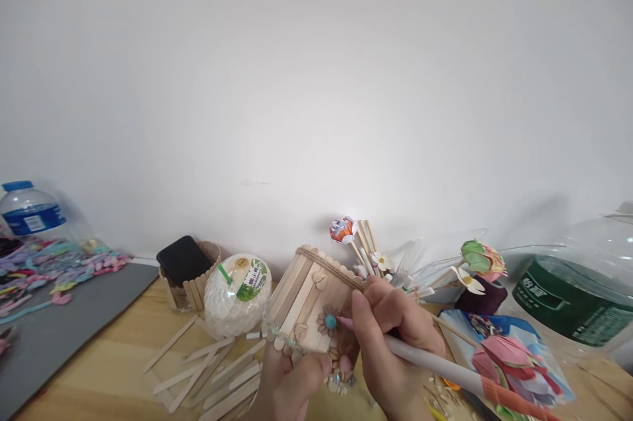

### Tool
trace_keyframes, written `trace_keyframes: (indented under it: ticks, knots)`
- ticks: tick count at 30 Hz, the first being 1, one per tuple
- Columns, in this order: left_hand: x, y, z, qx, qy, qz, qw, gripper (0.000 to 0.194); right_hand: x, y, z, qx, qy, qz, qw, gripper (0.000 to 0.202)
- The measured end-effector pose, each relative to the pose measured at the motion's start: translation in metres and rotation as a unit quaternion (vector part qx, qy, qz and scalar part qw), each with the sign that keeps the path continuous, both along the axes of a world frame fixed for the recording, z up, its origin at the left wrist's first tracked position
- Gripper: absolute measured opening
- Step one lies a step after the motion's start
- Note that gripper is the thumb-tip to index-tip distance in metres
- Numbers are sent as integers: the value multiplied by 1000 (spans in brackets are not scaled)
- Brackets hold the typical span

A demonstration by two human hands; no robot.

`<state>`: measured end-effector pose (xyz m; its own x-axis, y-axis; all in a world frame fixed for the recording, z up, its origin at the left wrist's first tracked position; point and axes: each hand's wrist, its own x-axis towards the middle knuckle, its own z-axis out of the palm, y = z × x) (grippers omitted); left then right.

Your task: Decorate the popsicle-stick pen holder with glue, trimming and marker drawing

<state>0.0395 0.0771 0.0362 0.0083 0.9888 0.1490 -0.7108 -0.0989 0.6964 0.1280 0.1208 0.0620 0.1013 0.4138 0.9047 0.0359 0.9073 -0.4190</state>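
My left hand (291,378) is closed around the lower end of a tilted holder made of wooden craft sticks (297,302), thumb across its near edge. Twine wraps its upper part, small wooden hearts sit on its side, and a clear beaded trim runs along the lower rim. A flower with a blue centre (330,321) is on the holder's face, and more flower and bead decorations (341,368) lie below it. My right hand (395,342) grips a white-barrelled marker (430,358) with an orange far end. Its pink tip is beside the blue-centred flower; contact is unclear.
Loose craft sticks (232,381) lie on the left of the table. Behind them stand a wrapped coconut (237,295) and a phone (185,261) in a stick holder. Paper flowers (343,229), a large green-labelled bottle (568,299) and a petal packet (514,355) are at the right.
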Motion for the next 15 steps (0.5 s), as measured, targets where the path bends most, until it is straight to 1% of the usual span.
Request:
trace_keyframes:
  ticks: [4, 7, 11, 15]
  knots:
    - [0, 0, -1, -9, -19, -4, 1000, 41, 0, 1, -1, -2, 5, -2, 1000, 39]
    - [0, -1, -1, -20, -35, -20, 999, 40, -2, 1, -1, -14, 50, 7, 999, 39]
    - [-1, -2, 0, -27, -33, -26, 999, 41, -3, 2, 4, -37, 142, 68, 987, 39]
    - [-5, -1, -1, -23, -15, -2, 1000, 41, 0, 1, 11, -97, 180, 136, 969, 41]
